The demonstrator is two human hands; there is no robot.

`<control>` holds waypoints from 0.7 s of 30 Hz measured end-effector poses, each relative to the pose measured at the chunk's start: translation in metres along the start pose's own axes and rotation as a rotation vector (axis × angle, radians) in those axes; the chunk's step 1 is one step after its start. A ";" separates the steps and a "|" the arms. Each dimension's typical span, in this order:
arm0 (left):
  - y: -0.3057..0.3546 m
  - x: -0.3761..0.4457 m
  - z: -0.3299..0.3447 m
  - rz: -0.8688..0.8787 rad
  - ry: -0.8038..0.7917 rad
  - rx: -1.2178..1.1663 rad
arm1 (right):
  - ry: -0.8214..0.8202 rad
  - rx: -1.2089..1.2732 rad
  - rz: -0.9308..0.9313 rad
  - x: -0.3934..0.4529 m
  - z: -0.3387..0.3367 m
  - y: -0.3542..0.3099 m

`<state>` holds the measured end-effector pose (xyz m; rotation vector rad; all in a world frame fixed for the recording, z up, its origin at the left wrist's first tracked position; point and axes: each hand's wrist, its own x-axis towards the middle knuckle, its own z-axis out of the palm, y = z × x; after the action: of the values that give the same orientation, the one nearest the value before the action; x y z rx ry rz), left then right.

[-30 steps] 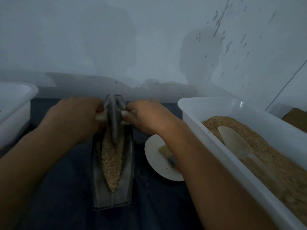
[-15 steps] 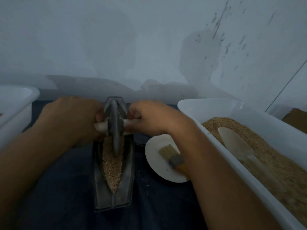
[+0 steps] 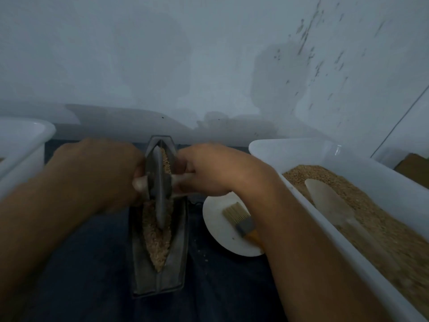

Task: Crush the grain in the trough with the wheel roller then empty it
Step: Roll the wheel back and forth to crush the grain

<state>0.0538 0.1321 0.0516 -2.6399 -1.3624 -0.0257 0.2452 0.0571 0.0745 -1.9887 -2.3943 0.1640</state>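
A dark metal boat-shaped trough [image 3: 178, 259] lies lengthwise on the dark cloth in front of me, with tan grain [image 3: 156, 242] in its groove. The grey wheel roller [image 3: 160, 196] stands on edge in the groove near the trough's middle. A pale wooden axle runs through it. My left hand [image 3: 97, 173] grips the axle's left end. My right hand [image 3: 209, 170] grips its right end. The far part of the groove behind the wheel shows a little grain.
A white plate [image 3: 218, 224] with a brush [image 3: 241, 220] lies right of the trough, partly under my right forearm. A large white tub [image 3: 301, 154] of grain with a pale scoop [image 3: 329, 201] stands at the right. Another white tub [image 3: 23, 140] sits at the left. A wall rises close behind.
The wheel has rolled toward me from the trough's far end to about its middle, both hands coming along with it. More of the brush on the plate shows now.
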 end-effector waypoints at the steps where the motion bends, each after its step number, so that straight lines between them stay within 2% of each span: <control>1: 0.002 0.001 0.001 -0.011 0.036 -0.023 | 0.016 0.006 0.022 0.005 0.005 0.004; 5: 0.007 0.003 0.012 -0.085 0.194 -0.097 | 0.177 0.115 0.118 0.022 0.023 0.016; 8: 0.008 0.008 0.025 -0.120 0.335 -0.138 | 0.337 0.055 0.140 0.034 0.036 0.019; 11: 0.009 0.010 0.033 -0.143 0.393 -0.142 | 0.402 -0.003 0.146 0.042 0.043 0.018; 15: 0.006 0.010 0.031 -0.136 0.371 -0.124 | 0.330 0.039 0.115 0.036 0.037 0.020; 18: 0.007 0.004 0.015 -0.132 0.293 -0.117 | 0.237 0.137 0.067 0.022 0.023 0.020; 21: 0.012 -0.005 0.000 -0.075 0.219 -0.023 | 0.119 0.111 0.032 0.008 0.009 0.016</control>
<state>0.0603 0.1216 0.0492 -2.5140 -1.3930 -0.3314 0.2582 0.0670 0.0637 -1.9318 -2.2318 0.1703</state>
